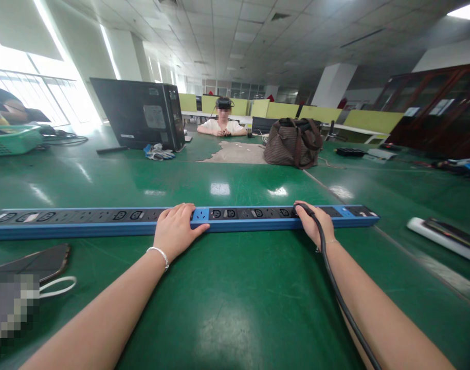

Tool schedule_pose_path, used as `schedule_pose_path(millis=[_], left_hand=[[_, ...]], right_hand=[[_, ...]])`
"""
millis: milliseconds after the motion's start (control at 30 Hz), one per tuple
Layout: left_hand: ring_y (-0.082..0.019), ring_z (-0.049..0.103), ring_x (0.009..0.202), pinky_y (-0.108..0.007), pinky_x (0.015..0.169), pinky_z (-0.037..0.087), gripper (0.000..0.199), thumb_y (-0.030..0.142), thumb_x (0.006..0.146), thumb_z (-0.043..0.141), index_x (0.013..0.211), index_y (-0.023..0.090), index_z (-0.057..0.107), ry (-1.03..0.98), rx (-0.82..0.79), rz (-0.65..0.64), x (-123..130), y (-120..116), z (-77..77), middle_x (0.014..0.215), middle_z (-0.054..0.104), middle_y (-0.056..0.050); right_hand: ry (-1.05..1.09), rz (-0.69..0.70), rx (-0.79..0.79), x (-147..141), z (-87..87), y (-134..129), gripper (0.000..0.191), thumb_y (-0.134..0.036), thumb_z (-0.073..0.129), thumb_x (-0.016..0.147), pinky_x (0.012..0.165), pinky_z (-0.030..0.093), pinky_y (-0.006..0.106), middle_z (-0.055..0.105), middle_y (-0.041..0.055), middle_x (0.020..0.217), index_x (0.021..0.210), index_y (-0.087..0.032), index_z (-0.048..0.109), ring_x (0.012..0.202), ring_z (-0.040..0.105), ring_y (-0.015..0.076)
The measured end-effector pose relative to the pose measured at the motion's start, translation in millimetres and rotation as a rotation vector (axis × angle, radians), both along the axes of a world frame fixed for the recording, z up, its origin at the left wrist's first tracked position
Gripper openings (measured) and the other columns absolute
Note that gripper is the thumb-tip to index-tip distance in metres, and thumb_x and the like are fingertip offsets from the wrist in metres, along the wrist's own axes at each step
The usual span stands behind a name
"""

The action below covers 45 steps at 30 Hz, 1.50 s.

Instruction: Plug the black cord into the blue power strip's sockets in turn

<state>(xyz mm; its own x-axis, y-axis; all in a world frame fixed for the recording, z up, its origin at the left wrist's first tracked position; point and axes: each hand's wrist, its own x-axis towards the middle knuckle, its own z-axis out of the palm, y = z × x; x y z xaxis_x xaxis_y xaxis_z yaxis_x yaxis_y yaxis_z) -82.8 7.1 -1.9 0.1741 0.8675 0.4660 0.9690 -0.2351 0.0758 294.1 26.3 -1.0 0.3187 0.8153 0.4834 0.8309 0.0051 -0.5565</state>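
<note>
Steady the power strip [242, 226] under your left fingers [184, 209], draped open across it, thumb apart, and hold the plug [299, 206], pinched between your right fingers [305, 218], square to the strip's top.

Left hand [175, 226] palm down, thumb [200, 229] splayed; right hand [318, 223] curled in grip (forearms [104, 300] angled inward).

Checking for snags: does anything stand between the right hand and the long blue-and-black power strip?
Nothing visible does: the right hand holds a flexible black cable by its end, at the power strip.
</note>
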Motion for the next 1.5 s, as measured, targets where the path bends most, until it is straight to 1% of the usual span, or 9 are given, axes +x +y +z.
schedule_pose_path(millis=[67, 133, 267, 367, 467, 700, 900, 1233, 1500], left_hand=[[-0.028, 0.054, 0.114, -0.042, 0.097, 0.035, 0.054, 0.06, 0.078, 0.051, 0.114, 0.02, 0.053, -0.002, 0.0, 0.001, -0.1, -0.1, -0.1, 0.12, 0.063, -0.011], [-0.028, 0.054, 0.114, -0.042, 0.097, 0.035, 0.054, 0.06, 0.078, 0.051, 0.114, 0.019, 0.053, -0.004, 0.0, 0.001, 0.0, -0.4, -0.1, 0.12, 0.063, -0.011], [-0.028, 0.054, 0.114, -0.042, 0.098, 0.035, 0.055, 0.059, 0.078, 0.051, 0.114, 0.017, 0.054, -0.012, 0.001, -0.007, 0.5, -0.9, 0.4, 0.12, 0.062, -0.012], [-0.028, 0.054, 0.115, -0.042, 0.098, 0.035, 0.055, 0.06, 0.078, 0.051, 0.114, 0.018, 0.054, -0.014, -0.003, -0.004, 0.6, -1.1, 0.6, 0.12, 0.063, -0.012], [-0.028, 0.054, 0.115, -0.042, 0.099, 0.035, 0.054, 0.059, 0.079, 0.051, 0.115, 0.019, 0.053, -0.021, -0.006, -0.006, 0.4, -1.5, 0.4, 0.121, 0.062, -0.011], [-0.027, 0.053, 0.116, -0.043, 0.1, 0.034, 0.053, 0.058, 0.079, 0.05, 0.115, 0.02, 0.053, -0.023, -0.01, -0.003, 1.2, -3.1, 1.2, 0.122, 0.062, -0.011], [-0.028, 0.053, 0.117, -0.043, 0.1, 0.034, 0.055, 0.059, 0.079, 0.05, 0.117, 0.019, 0.053, -0.021, -0.029, 0.009, 2.0, -3.4, 1.9, 0.122, 0.061, -0.012], [-0.028, 0.053, 0.117, -0.044, 0.101, 0.034, 0.055, 0.059, 0.08, 0.049, 0.118, 0.02, 0.053, -0.021, -0.032, 0.007, 1.8, -3.5, 2.2, 0.124, 0.061, -0.012], [-0.028, 0.053, 0.117, -0.043, 0.1, 0.034, 0.056, 0.058, 0.081, 0.048, 0.117, 0.016, 0.053, 0.005, -0.006, -0.003, 1.3, -4.0, 1.5, 0.124, 0.061, -0.013]], right_hand=[[-0.03, 0.008, 0.019, 0.0, -3.1, 1.2, 0.034, -0.042, 0.049, 0.079, 0.094, 0.042, 0.041, 0.073, 0.0052, 0.096, 0.096, -0.024, 0.073, 0.097, 0.063, 0.0253], [-0.061, -0.005, 0.033, -0.1, -7.0, 1.6, 0.036, -0.04, 0.047, 0.081, 0.099, 0.039, 0.043, 0.071, 0.0064, 0.102, 0.1, -0.023, 0.071, 0.105, 0.061, 0.0258], [-0.195, -0.024, 0.039, -2.3, -13.8, -3.5, 0.042, -0.041, 0.042, 0.085, 0.104, 0.033, 0.049, 0.065, 0.0079, 0.119, 0.115, -0.022, 0.066, 0.125, 0.047, 0.0283], [-0.246, -0.066, 0.018, -5.0, -15.1, -9.0, 0.044, -0.042, 0.041, 0.087, 0.105, 0.031, 0.053, 0.059, 0.0069, 0.128, 0.121, -0.022, 0.062, 0.13, 0.041, 0.0295], [-0.255, -0.083, -0.007, -6.1, -13.4, -10.4, 0.043, -0.042, 0.041, 0.088, 0.105, 0.031, 0.052, 0.058, 0.006, 0.13, 0.122, -0.024, 0.061, 0.131, 0.04, 0.0288], [-0.238, -0.103, -0.115, -4.7, -7.2, -6.5, 0.04, -0.039, 0.042, 0.088, 0.104, 0.033, 0.049, 0.062, 0.0065, 0.124, 0.12, -0.027, 0.063, 0.128, 0.044, 0.0278], [-0.261, -0.103, -0.008, -10.2, -11.7, -13.3, 0.041, -0.042, 0.042, 0.089, 0.106, 0.03, 0.052, 0.059, 0.0051, 0.129, 0.123, -0.026, 0.06, 0.131, 0.04, 0.0271], [-0.202, -0.122, 0.062, -13.4, -19.9, -14.2, 0.046, -0.045, 0.042, 0.088, 0.106, 0.025, 0.056, 0.058, 0.0065, 0.13, 0.126, -0.026, 0.057, 0.13, 0.04, 0.0288], [-0.134, -0.123, 0.086, -15.1, -18.0, -11.1, 0.038, -0.043, 0.042, 0.085, 0.106, 0.022, 0.053, 0.068, 0.007, 0.112, 0.107, -0.025, 0.068, 0.117, 0.052, 0.0251]])
